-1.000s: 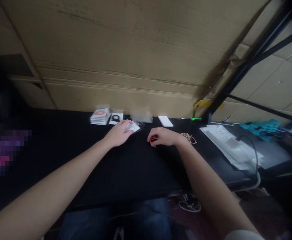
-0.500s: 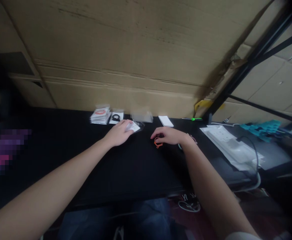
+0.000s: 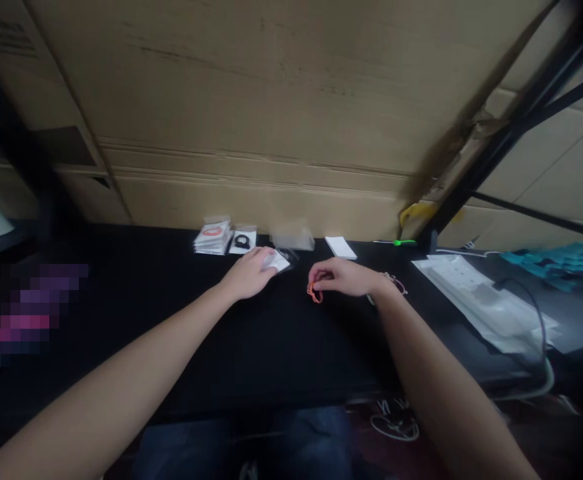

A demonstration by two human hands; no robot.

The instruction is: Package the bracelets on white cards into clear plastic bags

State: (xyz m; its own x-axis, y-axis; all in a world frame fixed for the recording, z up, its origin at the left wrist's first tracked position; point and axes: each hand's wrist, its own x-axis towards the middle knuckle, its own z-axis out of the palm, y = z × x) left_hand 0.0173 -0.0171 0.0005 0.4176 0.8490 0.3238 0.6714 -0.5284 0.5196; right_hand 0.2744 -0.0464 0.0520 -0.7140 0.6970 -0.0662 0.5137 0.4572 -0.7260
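My left hand is closed on a white card in a clear plastic bag, with the bag's edge spread out on the black table. Between the fingertips of my right hand is a thin orange bracelet, whose loop hangs below them. More thin bracelets lie partly hidden by my right wrist. Beyond my left hand sits a bagged card with a black bracelet, next to a stack of bagged cards with a reddish one on top.
Clear plastic bags and a stack of white cards line the back by the cardboard wall. A green-handled tool lies farther right. White plastic packages and teal material occupy the right side.
The fingers of my right hand have closed on the orange bracelet, which stood beside them on the table before. My left hand keeps its hold on the bagged card. The view has shifted slightly.
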